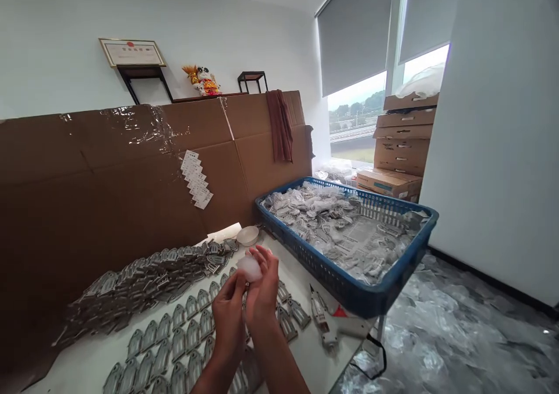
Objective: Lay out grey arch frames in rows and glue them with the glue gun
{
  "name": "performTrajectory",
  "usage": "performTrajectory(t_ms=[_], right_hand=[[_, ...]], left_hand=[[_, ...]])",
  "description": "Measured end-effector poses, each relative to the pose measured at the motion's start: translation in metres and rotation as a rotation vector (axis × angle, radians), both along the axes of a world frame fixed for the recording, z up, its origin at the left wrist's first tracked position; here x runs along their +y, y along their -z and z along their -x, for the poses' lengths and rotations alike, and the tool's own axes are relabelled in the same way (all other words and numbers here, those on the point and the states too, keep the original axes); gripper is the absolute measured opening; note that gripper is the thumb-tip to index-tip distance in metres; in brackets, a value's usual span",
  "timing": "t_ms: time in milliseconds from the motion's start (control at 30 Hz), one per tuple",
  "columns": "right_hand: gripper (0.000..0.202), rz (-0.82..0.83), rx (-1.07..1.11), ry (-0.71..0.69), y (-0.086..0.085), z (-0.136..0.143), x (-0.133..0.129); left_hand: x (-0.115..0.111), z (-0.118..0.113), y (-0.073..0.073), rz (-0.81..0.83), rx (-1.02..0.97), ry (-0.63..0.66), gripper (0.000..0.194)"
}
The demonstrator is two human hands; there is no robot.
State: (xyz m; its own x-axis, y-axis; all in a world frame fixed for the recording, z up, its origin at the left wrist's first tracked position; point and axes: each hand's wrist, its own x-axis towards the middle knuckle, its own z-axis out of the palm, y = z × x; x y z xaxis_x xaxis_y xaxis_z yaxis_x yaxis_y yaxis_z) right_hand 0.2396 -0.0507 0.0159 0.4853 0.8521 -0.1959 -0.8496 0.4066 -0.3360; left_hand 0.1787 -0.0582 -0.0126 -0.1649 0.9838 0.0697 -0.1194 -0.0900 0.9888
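Close together above the table, my left hand [229, 295] and my right hand [264, 289] hold a small, whitish, translucent wad [250, 268]. It looks like thin plastic or foam; I cannot tell which. The left thumb and fingers are closed at its lower side, and the right fingers curl up around its far side. Below and left of my hands, flat grey metal pieces [163, 327] with pointed tops lie in rows. A long heap of similar pieces [144, 277] runs behind them. A white bowl [248, 236] stands just beyond my fingers.
A blue plastic basket [371, 295] full of bagged grey pieces stands at the right. A pen-like power tool [322, 321] lies near the table's right edge. Cardboard [117, 190] walls off the back. Clear plastic bags [441, 324] cover the floor.
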Motion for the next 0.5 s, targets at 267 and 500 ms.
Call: performTrajectory(t_ms=[267,500], right_hand=[[0.03,0.057,0.088,-0.045,-0.003,0.023,-0.069],[0.03,0.116,0.085,-0.136,0.005,0.04,-0.097]], left_hand=[[-0.073,0.026,-0.001,-0.104,0.149,-0.011,0.052],[-0.114,0.043,-0.013,-0.13,0.289,0.005,0.039]])
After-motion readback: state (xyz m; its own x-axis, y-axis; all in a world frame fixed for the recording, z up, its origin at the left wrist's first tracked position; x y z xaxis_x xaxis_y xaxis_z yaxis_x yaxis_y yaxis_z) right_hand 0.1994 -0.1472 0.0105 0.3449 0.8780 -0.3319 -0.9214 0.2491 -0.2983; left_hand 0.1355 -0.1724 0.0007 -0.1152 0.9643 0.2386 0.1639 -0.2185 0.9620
